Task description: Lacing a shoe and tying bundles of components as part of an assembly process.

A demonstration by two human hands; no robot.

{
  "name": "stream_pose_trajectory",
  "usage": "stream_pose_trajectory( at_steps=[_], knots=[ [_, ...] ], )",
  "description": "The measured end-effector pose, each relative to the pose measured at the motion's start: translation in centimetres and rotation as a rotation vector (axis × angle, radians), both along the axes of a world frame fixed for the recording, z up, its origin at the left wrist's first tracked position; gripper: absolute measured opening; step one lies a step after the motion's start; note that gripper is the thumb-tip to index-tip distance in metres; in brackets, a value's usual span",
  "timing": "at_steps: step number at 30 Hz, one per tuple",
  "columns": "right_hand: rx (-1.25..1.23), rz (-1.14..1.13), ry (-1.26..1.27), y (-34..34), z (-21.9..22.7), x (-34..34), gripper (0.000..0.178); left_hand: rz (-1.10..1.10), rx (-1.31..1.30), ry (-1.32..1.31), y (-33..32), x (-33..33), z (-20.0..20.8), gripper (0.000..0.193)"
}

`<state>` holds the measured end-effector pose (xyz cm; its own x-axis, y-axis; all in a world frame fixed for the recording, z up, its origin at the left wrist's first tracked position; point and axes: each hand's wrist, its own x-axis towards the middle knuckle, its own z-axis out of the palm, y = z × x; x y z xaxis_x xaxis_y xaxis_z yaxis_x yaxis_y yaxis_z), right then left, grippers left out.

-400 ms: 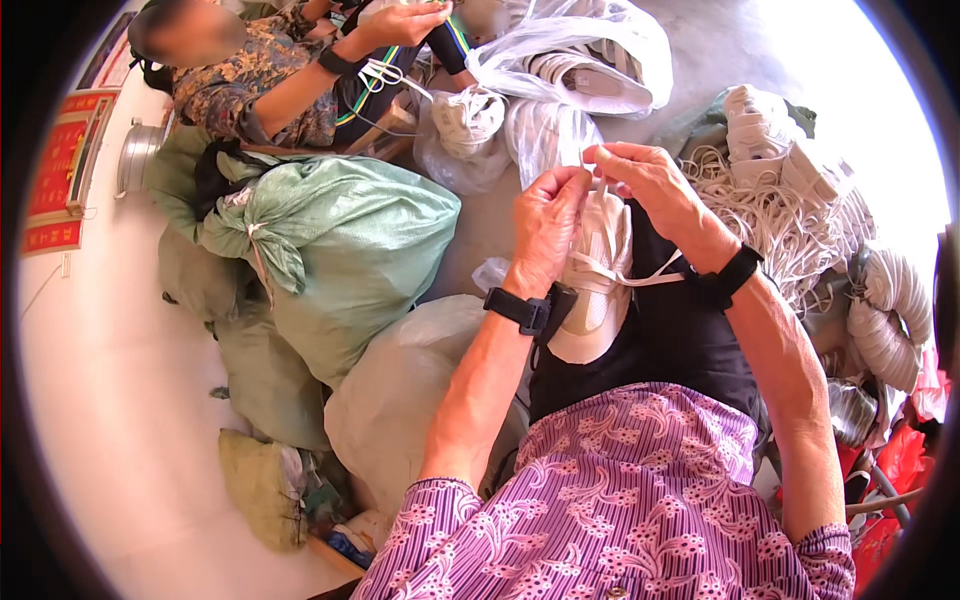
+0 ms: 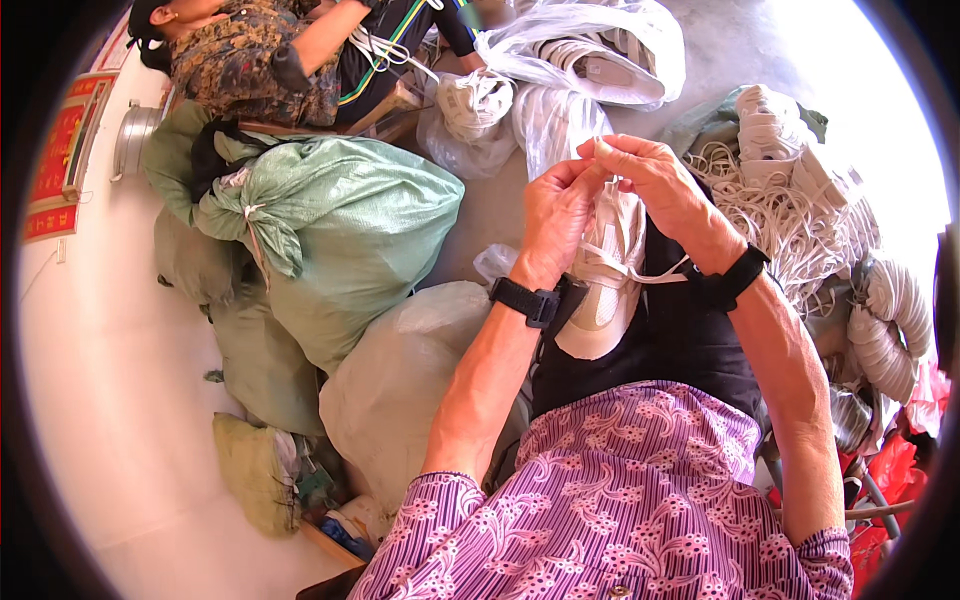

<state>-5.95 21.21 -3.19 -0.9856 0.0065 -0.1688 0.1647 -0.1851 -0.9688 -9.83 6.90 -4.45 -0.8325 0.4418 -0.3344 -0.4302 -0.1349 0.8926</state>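
A white lace-up shoe (image 2: pixel 600 315) rests on my black-clad lap, toe toward me. One white shoelace (image 2: pixel 655 279) crosses its front and trails off to the right. Above the shoe's far end my two hands meet, fingertips touching. My left hand (image 2: pixel 558 225) is closed in a pinch at the left side, and my right hand (image 2: pixel 662 190) is pinched from the right. A small white bit of lace shows at their fingertips; the fingers hide most of it and the shoe's upper part.
Loose white laces (image 2: pixel 765 225) lie heaped at right, beside stacked white shoes (image 2: pixel 770 130). More shoes sit in clear plastic bags (image 2: pixel 570 120) ahead. Green sacks (image 2: pixel 350 215) and a whitish bag (image 2: pixel 400 370) fill the left. A co-worker (image 2: pixel 265 65) sits at upper left with laces.
My hands have come closer together and risen slightly, the fingertips now meeting. The co-worker's raised hand has moved up, mostly out of view. The view has shifted a little.
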Motion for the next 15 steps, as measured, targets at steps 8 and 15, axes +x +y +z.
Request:
stream_pose_trajectory(
  at_steps=[8, 15],
  knots=[
    [0.089, -0.058, 0.019, -0.1, -0.9, -0.1, 0.037, 0.018, -0.178, 0.460, -0.8, 0.6, -1.7, 0.029],
    [0.098, 0.241, -0.002, 5.1, 0.1, -0.6, 0.025, -0.116, -0.703, 0.971, -7.2, 5.4, -4.3, 0.081]
  ],
)
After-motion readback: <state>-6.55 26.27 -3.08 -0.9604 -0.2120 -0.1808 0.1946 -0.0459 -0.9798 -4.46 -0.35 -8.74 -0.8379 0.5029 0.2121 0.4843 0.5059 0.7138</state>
